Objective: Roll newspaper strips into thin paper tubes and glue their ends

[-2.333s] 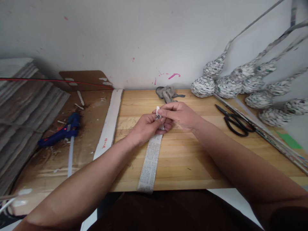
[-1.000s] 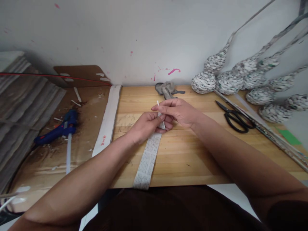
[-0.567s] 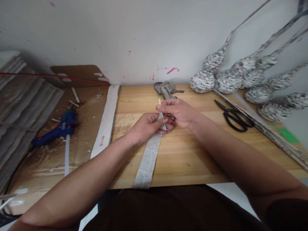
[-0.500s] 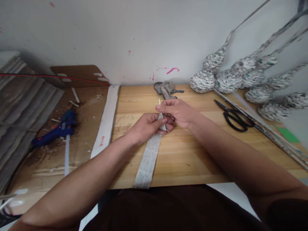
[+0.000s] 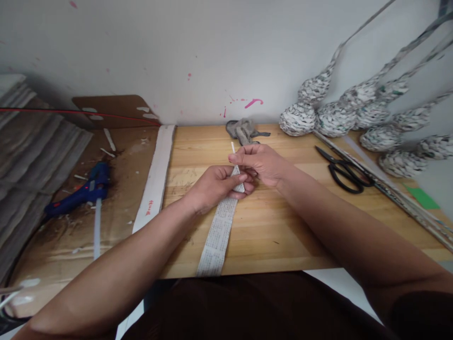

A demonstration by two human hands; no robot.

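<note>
A long newspaper strip [image 5: 218, 232] lies on the wooden table [image 5: 283, 226], running from the front edge up to my hands. My left hand [image 5: 216, 185] pinches the strip's far end between thumb and fingers. My right hand [image 5: 260, 163] is closed on the same end from above, where the paper is rolled into a thin white tip that sticks up past my fingers.
A blue glue gun [image 5: 80, 192] lies on cardboard [image 5: 71, 245] at the left, beside stacked cardboard sheets [image 5: 31, 156]. Black scissors [image 5: 342, 171] lie at the right, near several woven newspaper balls [image 5: 332, 119]. A grey rag [image 5: 244, 131] sits by the wall.
The strip's far end was a flat folded flap; it is now rolled into a narrow tip between my fingers. Both hands stayed in place.
</note>
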